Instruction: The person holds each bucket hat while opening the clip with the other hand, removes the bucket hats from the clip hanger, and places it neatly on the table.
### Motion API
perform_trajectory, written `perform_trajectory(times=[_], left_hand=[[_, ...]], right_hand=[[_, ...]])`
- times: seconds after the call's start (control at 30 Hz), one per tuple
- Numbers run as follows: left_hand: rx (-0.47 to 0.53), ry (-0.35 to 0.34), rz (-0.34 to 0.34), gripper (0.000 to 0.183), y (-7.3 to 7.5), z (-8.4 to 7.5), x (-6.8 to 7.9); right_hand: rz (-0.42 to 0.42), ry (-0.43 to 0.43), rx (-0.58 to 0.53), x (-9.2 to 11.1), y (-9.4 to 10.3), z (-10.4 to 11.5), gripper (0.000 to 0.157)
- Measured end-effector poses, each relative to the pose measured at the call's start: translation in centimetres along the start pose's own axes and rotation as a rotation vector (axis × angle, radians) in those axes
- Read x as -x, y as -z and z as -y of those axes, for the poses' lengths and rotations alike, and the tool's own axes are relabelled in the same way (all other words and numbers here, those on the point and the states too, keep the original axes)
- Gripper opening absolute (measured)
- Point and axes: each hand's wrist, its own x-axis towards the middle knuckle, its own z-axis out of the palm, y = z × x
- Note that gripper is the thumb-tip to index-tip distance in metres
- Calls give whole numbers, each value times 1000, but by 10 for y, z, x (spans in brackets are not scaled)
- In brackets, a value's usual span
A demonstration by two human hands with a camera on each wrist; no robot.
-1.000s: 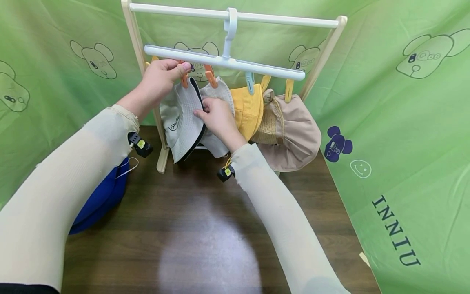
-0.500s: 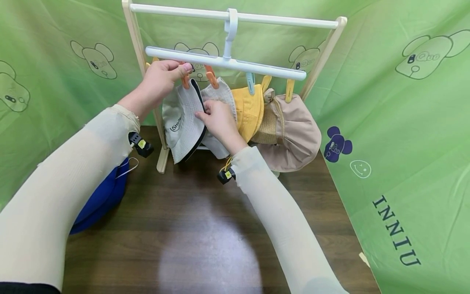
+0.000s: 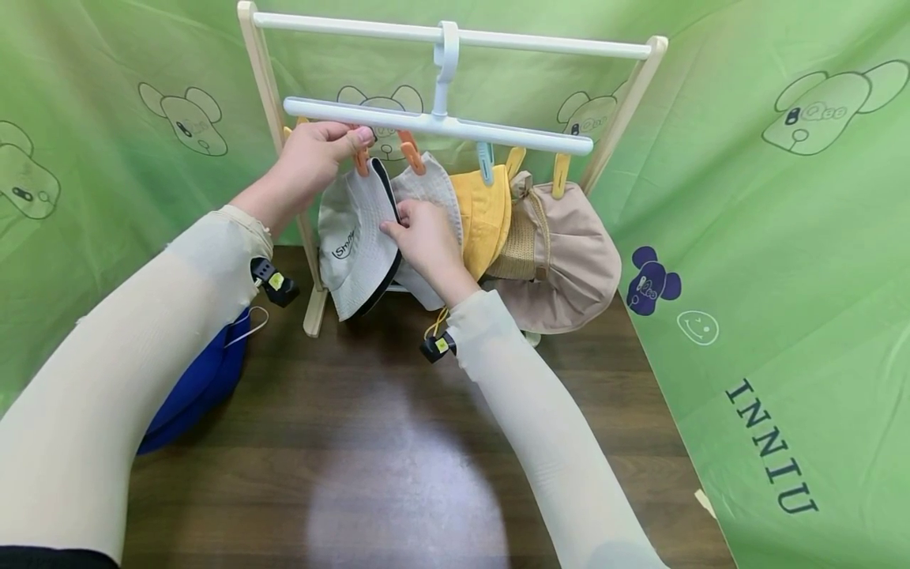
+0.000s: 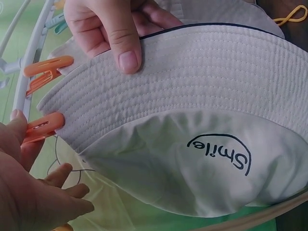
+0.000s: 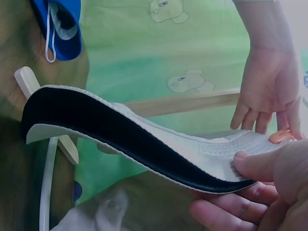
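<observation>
A pale bucket hat with a black lining and the word "Smile" hangs by its brim from an orange clothespin under the white hanger. My left hand pinches that clothespin between thumb and index finger, the other fingers spread loosely in the left wrist view. My right hand pinches the hat's brim, thumb on the outer face and fingers behind it. In the right wrist view the brim's black inside shows, folded narrow. A second orange clothespin grips another light hat, partly hidden behind my right hand.
Right of these hang a yellow hat, a straw piece and a beige hat, near a blue clothespin and yellow ones. The wooden rack stands on brown floor. A blue hat lies at left.
The hat and both hands shift very slightly downward in the head view, along with the hanger. Both hands keep the same hold.
</observation>
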Motion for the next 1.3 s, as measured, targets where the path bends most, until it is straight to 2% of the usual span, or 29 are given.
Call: perform_trajectory(times=[0.33,0.43,0.63,1.07,1.3], left_hand=[[9,31,-2,32,2,-1,-2],[7,22,3,36,2,0,-2],[5,-2,-6,33,1,1,-3],[-6,-13,-13,29,-2,-1,-1],[-17,-28,-20,27,-3,0,-1]], right_hand=[[-4,-44,24,4,0,5,19],[-1,-55,22,6,0,6,19],[-3,-66,8,9,0,5,20],[-13,-60,-11,19,8,-4,19],[-39,0,-10,24,12,-10,20]])
